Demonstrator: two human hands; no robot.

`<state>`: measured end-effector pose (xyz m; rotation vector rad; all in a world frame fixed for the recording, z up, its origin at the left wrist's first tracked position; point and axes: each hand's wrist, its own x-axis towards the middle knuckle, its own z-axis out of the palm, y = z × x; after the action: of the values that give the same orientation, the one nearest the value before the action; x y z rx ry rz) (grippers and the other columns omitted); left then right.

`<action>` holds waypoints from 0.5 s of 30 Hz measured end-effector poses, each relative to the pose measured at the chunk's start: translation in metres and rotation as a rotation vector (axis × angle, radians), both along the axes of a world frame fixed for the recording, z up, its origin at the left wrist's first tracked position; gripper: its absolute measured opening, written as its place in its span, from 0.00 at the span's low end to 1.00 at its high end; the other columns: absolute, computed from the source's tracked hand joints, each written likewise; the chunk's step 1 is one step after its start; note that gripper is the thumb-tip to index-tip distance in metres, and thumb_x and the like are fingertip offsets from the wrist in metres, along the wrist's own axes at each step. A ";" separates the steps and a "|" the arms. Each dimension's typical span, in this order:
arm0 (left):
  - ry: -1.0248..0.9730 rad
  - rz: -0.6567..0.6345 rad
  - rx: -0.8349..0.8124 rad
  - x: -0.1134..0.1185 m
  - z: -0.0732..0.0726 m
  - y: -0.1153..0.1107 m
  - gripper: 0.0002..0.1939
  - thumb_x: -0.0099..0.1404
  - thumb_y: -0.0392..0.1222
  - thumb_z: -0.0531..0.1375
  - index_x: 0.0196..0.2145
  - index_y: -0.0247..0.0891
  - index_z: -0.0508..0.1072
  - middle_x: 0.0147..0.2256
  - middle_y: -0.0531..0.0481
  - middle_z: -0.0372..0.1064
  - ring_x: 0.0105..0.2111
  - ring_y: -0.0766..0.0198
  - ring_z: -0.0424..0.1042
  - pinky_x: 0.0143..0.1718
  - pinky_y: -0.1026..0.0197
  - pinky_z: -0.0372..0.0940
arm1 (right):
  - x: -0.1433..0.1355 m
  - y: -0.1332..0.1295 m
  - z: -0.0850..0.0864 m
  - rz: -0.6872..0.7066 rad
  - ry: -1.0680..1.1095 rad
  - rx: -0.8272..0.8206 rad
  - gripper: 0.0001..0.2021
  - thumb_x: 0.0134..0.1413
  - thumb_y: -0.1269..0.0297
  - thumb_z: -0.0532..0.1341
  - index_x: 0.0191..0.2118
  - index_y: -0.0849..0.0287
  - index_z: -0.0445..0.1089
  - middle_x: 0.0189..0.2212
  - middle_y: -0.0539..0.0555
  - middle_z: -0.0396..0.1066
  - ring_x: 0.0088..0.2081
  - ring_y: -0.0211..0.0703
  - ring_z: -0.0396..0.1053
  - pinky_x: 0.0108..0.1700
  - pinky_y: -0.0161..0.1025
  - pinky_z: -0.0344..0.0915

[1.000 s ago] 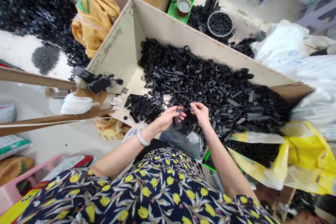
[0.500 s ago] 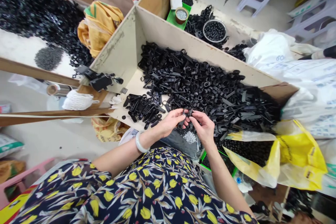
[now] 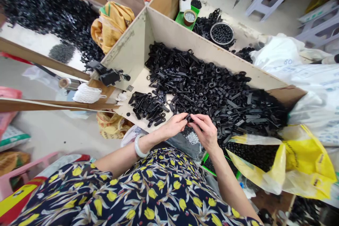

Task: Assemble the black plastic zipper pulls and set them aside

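Observation:
Between my hands is a small black plastic part (image 3: pixel 189 117), mostly covered by fingertips, so its exact kind does not show. My left hand (image 3: pixel 174 125), with a pale bangle (image 3: pixel 138 146) on its wrist, pinches it from the left. My right hand (image 3: pixel 205 130) grips it from the right with thumb and fingers closed. Just beneath them lies a small heap of silvery metal pins (image 3: pixel 192 137). Beyond my hands spreads a big pile of loose black plastic parts (image 3: pixel 196 74), some with ring ends. A smaller group of black ringed pieces (image 3: pixel 148 107) lies to the left.
Wooden boards (image 3: pixel 212 51) wall in the pile. A black clamp-like device (image 3: pixel 108 76) sits on the left edge. Behind the board are a metal bowl of black balls (image 3: pixel 221 33) and a green tray (image 3: pixel 180 18). A yellow bag (image 3: pixel 304 162) lies at right, a green-rimmed tray (image 3: pixel 206 158) below.
My fingers have closed in around the black part, hiding more of it, and the right hand's fingers now lie over it. The whole view has shifted slightly.

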<state>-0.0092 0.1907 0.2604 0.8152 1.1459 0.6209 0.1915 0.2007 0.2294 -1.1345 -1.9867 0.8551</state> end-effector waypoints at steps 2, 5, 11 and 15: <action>0.068 -0.037 0.035 -0.002 0.004 0.000 0.09 0.68 0.41 0.57 0.43 0.38 0.74 0.25 0.57 0.61 0.25 0.67 0.61 0.28 0.65 0.55 | 0.001 0.000 0.002 0.031 -0.009 0.026 0.21 0.67 0.65 0.65 0.63 0.42 0.73 0.50 0.56 0.76 0.48 0.47 0.77 0.52 0.46 0.78; 0.197 -0.051 0.152 -0.002 0.004 -0.003 0.10 0.67 0.42 0.60 0.44 0.39 0.75 0.29 0.54 0.68 0.29 0.64 0.65 0.33 0.63 0.60 | 0.000 -0.001 0.005 0.058 0.017 0.043 0.23 0.67 0.67 0.65 0.64 0.40 0.71 0.50 0.55 0.76 0.47 0.46 0.76 0.50 0.44 0.78; 0.345 -0.073 0.260 -0.004 0.005 -0.011 0.11 0.74 0.48 0.55 0.43 0.41 0.75 0.31 0.52 0.72 0.32 0.60 0.70 0.36 0.61 0.62 | -0.002 -0.007 0.003 0.080 0.074 -0.043 0.24 0.68 0.67 0.64 0.65 0.38 0.71 0.49 0.55 0.72 0.46 0.44 0.75 0.48 0.43 0.77; 0.321 -0.035 0.256 -0.003 0.010 -0.018 0.12 0.74 0.45 0.55 0.50 0.43 0.74 0.35 0.51 0.75 0.34 0.60 0.72 0.39 0.61 0.64 | -0.007 -0.013 0.006 0.030 0.155 -0.275 0.21 0.68 0.60 0.64 0.64 0.43 0.72 0.54 0.56 0.70 0.49 0.45 0.74 0.52 0.44 0.76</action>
<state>-0.0123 0.1731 0.2703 1.1837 1.3555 0.6298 0.1849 0.1878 0.2352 -1.1521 -1.8016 1.2227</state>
